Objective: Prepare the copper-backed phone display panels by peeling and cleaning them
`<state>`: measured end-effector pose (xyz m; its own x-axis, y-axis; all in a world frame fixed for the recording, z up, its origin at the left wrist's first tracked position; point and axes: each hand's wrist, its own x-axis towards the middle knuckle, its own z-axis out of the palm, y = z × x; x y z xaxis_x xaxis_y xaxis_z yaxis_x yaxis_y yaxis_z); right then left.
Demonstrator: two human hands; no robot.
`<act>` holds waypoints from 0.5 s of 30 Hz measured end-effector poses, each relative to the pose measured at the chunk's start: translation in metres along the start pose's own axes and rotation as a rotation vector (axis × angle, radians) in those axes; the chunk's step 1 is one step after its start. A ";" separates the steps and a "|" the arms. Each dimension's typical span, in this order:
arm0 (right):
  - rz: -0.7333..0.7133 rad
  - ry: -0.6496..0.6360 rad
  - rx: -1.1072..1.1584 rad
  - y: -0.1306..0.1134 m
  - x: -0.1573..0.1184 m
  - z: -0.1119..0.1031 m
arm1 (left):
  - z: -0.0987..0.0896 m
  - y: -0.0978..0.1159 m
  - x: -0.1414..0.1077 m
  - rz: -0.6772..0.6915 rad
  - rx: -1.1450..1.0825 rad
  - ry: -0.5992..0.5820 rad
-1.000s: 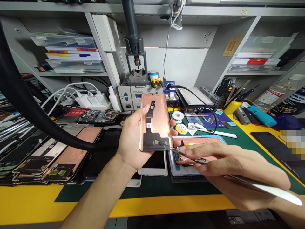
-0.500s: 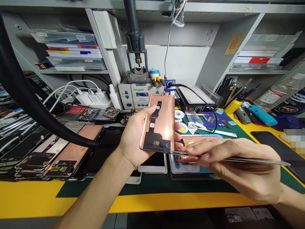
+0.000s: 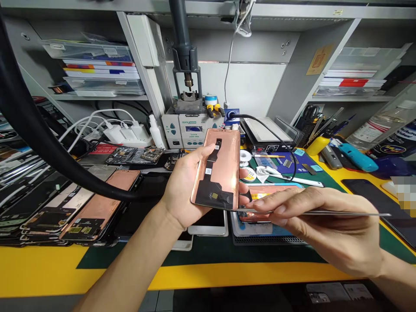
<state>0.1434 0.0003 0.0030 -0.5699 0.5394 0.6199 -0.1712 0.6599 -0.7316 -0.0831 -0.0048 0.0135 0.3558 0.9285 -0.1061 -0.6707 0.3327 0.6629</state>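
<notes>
My left hand (image 3: 185, 186) is closed around a phone screen (image 3: 224, 169), thumb on its upper left and fingertips behind the right edge. The screen's copper-coloured back faces me, with a black flex cable and a black lower section. My right hand (image 3: 331, 225) is closed on thin metal tweezers (image 3: 344, 213), held almost level. Their tip points left and meets, or lies very near, the screen's lower right corner; actual contact I cannot tell. Behind the right fingers, partly hidden, another copper-backed phone part (image 3: 276, 190) lies on a blue-edged tray (image 3: 242, 232).
Stacked phone screens (image 3: 100, 199) lie at the left, under a thick black cable (image 3: 65, 160). A soldering station (image 3: 191, 130) stands at the back. White phones (image 3: 211, 227) lie below my left hand. A white brush (image 3: 302, 180) and a dark phone (image 3: 373, 203) are at the right.
The tweezers' back end has risen slightly and shifted a little left with my right hand. The phone screen has turned very slightly in my left hand's grip.
</notes>
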 end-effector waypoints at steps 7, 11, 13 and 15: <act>0.034 0.049 0.069 0.001 -0.002 0.003 | 0.002 -0.001 0.001 -0.009 -0.023 -0.001; 0.054 0.063 0.098 0.002 -0.004 0.004 | 0.000 -0.002 0.001 -0.032 -0.015 -0.008; 0.052 0.067 0.087 0.002 -0.004 0.004 | -0.001 -0.002 0.001 -0.043 -0.013 -0.018; 0.041 0.072 0.071 0.002 -0.004 0.003 | -0.002 -0.002 0.002 -0.046 -0.017 -0.028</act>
<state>0.1425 -0.0022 -0.0019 -0.5188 0.6030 0.6060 -0.2072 0.5990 -0.7735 -0.0819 -0.0038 0.0106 0.4049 0.9071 -0.1152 -0.6637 0.3782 0.6454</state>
